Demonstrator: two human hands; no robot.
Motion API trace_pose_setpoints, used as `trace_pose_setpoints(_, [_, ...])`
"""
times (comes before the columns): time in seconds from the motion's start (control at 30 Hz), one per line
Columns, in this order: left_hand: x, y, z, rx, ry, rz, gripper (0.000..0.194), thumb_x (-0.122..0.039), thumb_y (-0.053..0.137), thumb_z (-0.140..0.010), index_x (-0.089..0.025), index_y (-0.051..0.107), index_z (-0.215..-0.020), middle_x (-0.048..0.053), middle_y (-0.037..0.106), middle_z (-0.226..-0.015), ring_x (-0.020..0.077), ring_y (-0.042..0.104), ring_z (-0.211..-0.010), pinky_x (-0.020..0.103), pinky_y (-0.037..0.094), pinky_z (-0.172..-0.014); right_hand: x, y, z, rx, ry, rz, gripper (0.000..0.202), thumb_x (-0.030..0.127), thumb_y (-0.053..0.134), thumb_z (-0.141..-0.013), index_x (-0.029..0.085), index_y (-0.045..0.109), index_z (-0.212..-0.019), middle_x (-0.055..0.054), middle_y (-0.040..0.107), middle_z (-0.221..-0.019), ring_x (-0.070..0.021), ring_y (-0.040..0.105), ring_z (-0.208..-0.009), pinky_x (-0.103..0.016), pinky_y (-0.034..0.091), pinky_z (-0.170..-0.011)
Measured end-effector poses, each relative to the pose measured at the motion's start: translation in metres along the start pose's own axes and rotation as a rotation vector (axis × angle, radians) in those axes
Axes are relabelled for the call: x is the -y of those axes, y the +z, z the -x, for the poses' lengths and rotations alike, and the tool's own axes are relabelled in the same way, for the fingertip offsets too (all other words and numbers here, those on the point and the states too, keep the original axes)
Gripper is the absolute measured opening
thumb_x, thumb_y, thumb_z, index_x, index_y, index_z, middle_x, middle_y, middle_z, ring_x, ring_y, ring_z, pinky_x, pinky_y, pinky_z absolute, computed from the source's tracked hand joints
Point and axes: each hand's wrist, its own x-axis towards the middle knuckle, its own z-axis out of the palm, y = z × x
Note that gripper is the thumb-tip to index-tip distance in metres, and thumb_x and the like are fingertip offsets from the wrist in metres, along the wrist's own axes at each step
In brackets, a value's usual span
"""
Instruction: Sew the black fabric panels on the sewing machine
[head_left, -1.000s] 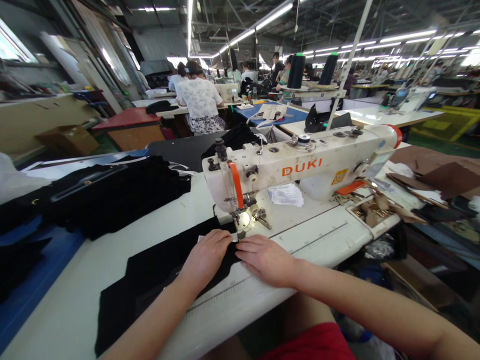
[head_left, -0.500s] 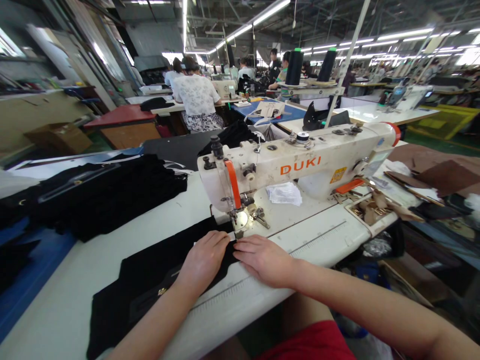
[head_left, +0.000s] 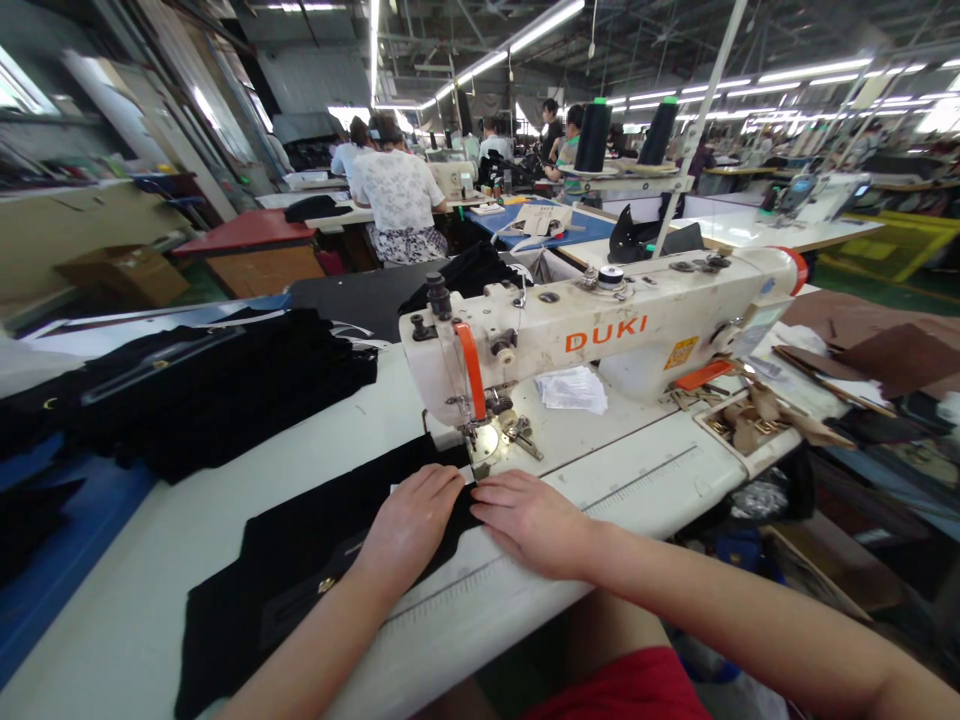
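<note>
A flat black fabric piece (head_left: 292, 545) with a gold-coloured metal fitting (head_left: 325, 585) lies on the sewing table, its right end at the needle area of a white sewing machine (head_left: 600, 320). My left hand (head_left: 416, 520) rests on the fabric, fingers bent and pressed together at its edge. A bit of white strip (head_left: 467, 474) shows by those fingertips. My right hand (head_left: 529, 520) closes on the fabric's right end, close to the left fingertips. The presser foot (head_left: 475, 440) sits just beyond both hands. What lies beneath the fingers is hidden.
Heaped black pieces (head_left: 225, 390) lie to the left. White labels (head_left: 571, 388) rest under the machine arm. A tray of metal fittings (head_left: 750, 420) stands right. Thread cones (head_left: 592, 138) rise behind, and a person in a patterned white top (head_left: 397, 190) sits farther back.
The whole view has shifted slightly. Both hands keep their place on the black fabric, with no clear movement of the piece.
</note>
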Motion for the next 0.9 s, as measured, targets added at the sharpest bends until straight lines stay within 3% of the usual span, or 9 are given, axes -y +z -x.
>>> trace_pose_setpoints(0.23, [-0.001, 0.000, 0.002, 0.011, 0.008, -0.016, 0.030, -0.003, 0.041, -0.089, -0.011, 0.067, -0.101, 0.011, 0.071, -0.100, 0.0238, 0.064, -0.094, 0.038, 0.055, -0.086, -0.001, 0.002, 0.002, -0.019, -0.010, -0.002, 0.025, 0.018, 0.047, -0.096, 0.011, 0.066, -0.111, -0.012, 0.066, -0.119, -0.0211, 0.056, -0.114, -0.035, 0.042, -0.103])
trace_pose_setpoints(0.4, [-0.001, 0.000, 0.001, 0.016, -0.002, -0.002, 0.031, -0.004, 0.040, -0.089, -0.012, 0.068, -0.101, 0.011, 0.071, -0.101, 0.0235, 0.064, -0.095, 0.038, 0.055, -0.085, -0.008, 0.000, -0.006, -0.042, 0.050, 0.014, 0.021, 0.016, 0.050, -0.093, 0.012, 0.068, -0.104, -0.009, 0.069, -0.105, -0.0208, 0.059, -0.100, -0.034, 0.045, -0.095])
trace_pose_setpoints(0.53, [0.000, 0.000, 0.000, 0.011, -0.010, 0.027, 0.031, -0.005, 0.040, -0.090, -0.011, 0.068, -0.100, 0.012, 0.071, -0.100, 0.0240, 0.064, -0.094, 0.039, 0.056, -0.084, -0.016, -0.001, -0.020, -0.007, 0.120, 0.085, 0.017, 0.017, 0.052, -0.093, 0.014, 0.068, -0.102, -0.008, 0.067, -0.093, -0.0212, 0.057, -0.092, -0.034, 0.046, -0.088])
trace_pose_setpoints(0.7, [-0.001, 0.001, 0.003, 0.040, -0.048, 0.051, 0.033, -0.006, 0.039, -0.090, -0.011, 0.068, -0.105, 0.014, 0.071, -0.105, 0.0252, 0.064, -0.101, 0.042, 0.055, -0.089, -0.020, 0.001, -0.026, 0.038, 0.093, 0.145, 0.015, 0.017, 0.053, -0.093, 0.014, 0.066, -0.099, -0.008, 0.063, -0.091, -0.0219, 0.053, -0.092, -0.034, 0.045, -0.085])
trace_pose_setpoints(0.9, [-0.010, -0.003, 0.013, 0.112, -0.195, 0.148, 0.038, -0.029, 0.044, -0.095, -0.016, 0.060, -0.127, 0.012, 0.064, -0.128, 0.0238, 0.056, -0.122, 0.043, 0.048, -0.102, -0.021, 0.001, -0.025, 0.062, 0.051, 0.197, 0.011, 0.015, 0.055, -0.092, 0.014, 0.066, -0.095, -0.008, 0.062, -0.091, -0.0221, 0.052, -0.093, -0.035, 0.044, -0.086])
